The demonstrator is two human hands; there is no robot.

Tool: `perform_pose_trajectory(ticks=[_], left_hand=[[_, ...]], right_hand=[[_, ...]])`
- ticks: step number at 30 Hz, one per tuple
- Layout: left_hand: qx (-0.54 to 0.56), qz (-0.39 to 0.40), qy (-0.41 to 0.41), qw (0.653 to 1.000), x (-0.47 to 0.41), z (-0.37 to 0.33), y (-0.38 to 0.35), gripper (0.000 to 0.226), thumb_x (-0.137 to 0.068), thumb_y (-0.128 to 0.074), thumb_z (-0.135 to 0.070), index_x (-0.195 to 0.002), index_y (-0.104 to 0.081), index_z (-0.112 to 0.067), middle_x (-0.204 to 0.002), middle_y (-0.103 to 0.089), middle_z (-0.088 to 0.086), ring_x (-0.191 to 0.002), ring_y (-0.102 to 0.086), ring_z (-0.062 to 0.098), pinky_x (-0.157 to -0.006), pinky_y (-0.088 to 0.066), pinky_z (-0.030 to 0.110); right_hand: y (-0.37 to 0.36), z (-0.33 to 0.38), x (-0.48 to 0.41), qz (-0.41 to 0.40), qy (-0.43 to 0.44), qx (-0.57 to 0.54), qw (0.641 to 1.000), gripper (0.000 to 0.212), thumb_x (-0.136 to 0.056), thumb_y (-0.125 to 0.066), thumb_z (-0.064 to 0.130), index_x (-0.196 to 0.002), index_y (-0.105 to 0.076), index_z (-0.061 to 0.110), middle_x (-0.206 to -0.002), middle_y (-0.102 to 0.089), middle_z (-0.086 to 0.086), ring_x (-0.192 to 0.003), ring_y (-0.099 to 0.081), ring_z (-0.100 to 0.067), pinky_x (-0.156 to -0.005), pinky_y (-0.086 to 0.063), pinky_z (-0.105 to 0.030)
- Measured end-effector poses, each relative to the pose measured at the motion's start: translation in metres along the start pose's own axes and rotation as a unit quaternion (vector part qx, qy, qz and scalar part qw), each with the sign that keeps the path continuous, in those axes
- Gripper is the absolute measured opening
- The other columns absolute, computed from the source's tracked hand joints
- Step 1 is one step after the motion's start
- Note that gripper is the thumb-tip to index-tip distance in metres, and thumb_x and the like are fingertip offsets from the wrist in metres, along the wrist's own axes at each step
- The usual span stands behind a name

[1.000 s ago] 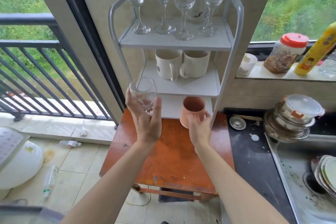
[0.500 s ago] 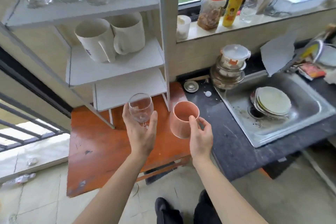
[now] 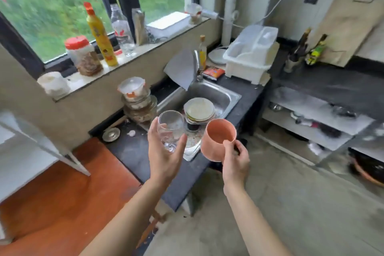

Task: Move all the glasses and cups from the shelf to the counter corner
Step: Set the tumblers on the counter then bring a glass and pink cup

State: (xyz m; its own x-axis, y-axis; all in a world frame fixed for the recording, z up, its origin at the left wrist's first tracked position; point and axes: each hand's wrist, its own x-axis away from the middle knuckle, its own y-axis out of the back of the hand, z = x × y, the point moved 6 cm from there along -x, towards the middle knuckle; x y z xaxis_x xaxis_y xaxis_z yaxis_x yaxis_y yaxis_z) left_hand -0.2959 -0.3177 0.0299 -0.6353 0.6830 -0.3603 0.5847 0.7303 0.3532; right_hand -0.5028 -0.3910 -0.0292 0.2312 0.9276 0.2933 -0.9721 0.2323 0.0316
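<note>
My left hand (image 3: 165,157) grips a clear stemmed glass (image 3: 170,129) by its bowl, held upright in the air over the near edge of the dark counter (image 3: 133,151). My right hand (image 3: 235,159) holds a pink cup (image 3: 217,138) by its handle side, tilted a little toward me, just right of the glass. Only the white shelf's leg and lower edge (image 3: 62,151) show at the left border; what stands on it is out of view. The dark counter corner (image 3: 324,83) lies at the far right, beyond the sink.
A steel sink (image 3: 220,93) holds stacked plates (image 3: 199,110). Stacked lidded bowls (image 3: 138,102) stand left of it, and a white dish rack (image 3: 249,56) right of it. Bottles and a jar (image 3: 85,56) line the windowsill. An orange table (image 3: 62,199) lies bottom left.
The view has swung right, from the shelf to the sink and far counter. Both hands carried the glass and the pink cup off the shelf and rightward, over the counter edge.
</note>
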Motion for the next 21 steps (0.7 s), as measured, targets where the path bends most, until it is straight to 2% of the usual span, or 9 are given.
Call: perform_pose_trajectory(ticks=[3,4,6,8,10,12,14,18,21], left_hand=[[0.027,0.044,-0.025,0.998,0.014,-0.047,-0.088,0.082,-0.082,-0.073,-0.045,-0.147,-0.031,-0.020,-0.143,-0.047,0.007,-0.126,-0.054,0.018,-0.103,-0.047,0.041],[0.039,0.063,-0.031,0.997,0.019,-0.063,-0.117,0.082,-0.082,-0.073,-0.047,-0.147,-0.031,-0.022,-0.142,-0.049,0.004,-0.125,-0.055,0.015,-0.103,-0.048,0.039],[0.070,0.096,-0.041,0.992,0.032,-0.095,-0.172,0.081,-0.081,-0.074,-0.050,-0.147,-0.032,-0.029,-0.135,-0.052,-0.012,-0.119,-0.056,0.003,-0.098,-0.047,0.023],[0.085,0.127,-0.058,0.987,0.042,-0.125,-0.223,0.078,-0.079,-0.076,-0.048,-0.143,-0.035,-0.035,-0.130,-0.051,-0.024,-0.116,-0.055,-0.005,-0.094,-0.046,0.016],[0.097,0.160,-0.071,0.980,0.051,-0.154,-0.270,0.074,-0.077,-0.079,-0.047,-0.138,-0.038,-0.041,-0.127,-0.055,-0.024,-0.115,-0.057,-0.003,-0.093,-0.049,0.023],[0.102,0.193,-0.082,0.973,0.058,-0.181,-0.317,0.072,-0.074,-0.081,-0.047,-0.132,-0.038,-0.051,-0.125,-0.060,-0.019,-0.113,-0.060,0.003,-0.091,-0.053,0.034],[0.101,0.227,-0.099,0.964,0.063,-0.205,-0.366,0.071,-0.074,-0.082,-0.048,-0.129,-0.038,-0.056,-0.125,-0.061,-0.013,-0.112,-0.062,0.008,-0.089,-0.055,0.039],[0.123,0.293,-0.134,0.939,0.079,-0.244,-0.469,0.072,-0.075,-0.081,-0.047,-0.130,-0.036,-0.057,-0.124,-0.061,-0.016,-0.107,-0.063,0.009,-0.083,-0.054,0.028],[0.158,0.332,-0.121,0.922,0.089,-0.271,-0.558,0.071,-0.073,-0.080,-0.050,-0.132,-0.041,-0.045,-0.121,-0.062,-0.015,-0.099,-0.065,0.011,-0.081,-0.056,0.030]], right_hand=[[0.082,0.027,-0.047,-0.025,0.021,-0.002,0.999,0.071,-0.071,-0.061,0.055,-0.130,-0.063,0.017,-0.121,-0.070,0.001,-0.110,-0.063,-0.017,-0.081,-0.047,-0.027],[0.110,0.036,-0.063,-0.037,0.032,-0.003,0.999,0.064,-0.068,-0.059,0.056,-0.123,-0.067,0.023,-0.114,-0.071,0.008,-0.105,-0.064,-0.014,-0.079,-0.045,-0.023],[0.164,0.055,-0.093,-0.054,0.060,-0.005,0.997,0.036,-0.068,-0.056,0.054,-0.096,-0.069,0.037,-0.086,-0.070,0.023,-0.083,-0.062,-0.003,-0.066,-0.043,-0.014],[0.215,0.069,-0.120,-0.091,0.063,-0.016,0.994,0.023,-0.070,-0.055,0.051,-0.082,-0.066,0.035,-0.073,-0.066,0.024,-0.070,-0.059,-0.001,-0.060,-0.042,-0.021],[0.261,0.079,-0.142,-0.136,0.052,-0.035,0.989,0.020,-0.073,-0.056,0.048,-0.079,-0.065,0.030,-0.067,-0.065,0.017,-0.070,-0.059,-0.011,-0.061,-0.042,-0.030],[0.300,0.084,-0.168,-0.170,0.042,-0.053,0.983,0.018,-0.075,-0.056,0.045,-0.077,-0.064,0.029,-0.068,-0.064,0.009,-0.073,-0.061,-0.021,-0.066,-0.048,-0.037],[0.336,0.090,-0.194,-0.193,0.036,-0.065,0.978,0.024,-0.076,-0.055,0.046,-0.081,-0.066,0.025,-0.075,-0.066,0.005,-0.078,-0.062,-0.024,-0.071,-0.050,-0.039],[0.402,0.099,-0.252,-0.232,0.028,-0.066,0.970,0.036,-0.075,-0.051,0.049,-0.090,-0.069,0.022,-0.082,-0.068,0.001,-0.081,-0.062,-0.022,-0.067,-0.046,-0.035],[0.454,0.108,-0.302,-0.258,0.017,-0.055,0.964,0.035,-0.077,-0.052,0.049,-0.088,-0.069,0.020,-0.083,-0.068,0.003,-0.084,-0.064,-0.021,-0.078,-0.052,-0.045]])
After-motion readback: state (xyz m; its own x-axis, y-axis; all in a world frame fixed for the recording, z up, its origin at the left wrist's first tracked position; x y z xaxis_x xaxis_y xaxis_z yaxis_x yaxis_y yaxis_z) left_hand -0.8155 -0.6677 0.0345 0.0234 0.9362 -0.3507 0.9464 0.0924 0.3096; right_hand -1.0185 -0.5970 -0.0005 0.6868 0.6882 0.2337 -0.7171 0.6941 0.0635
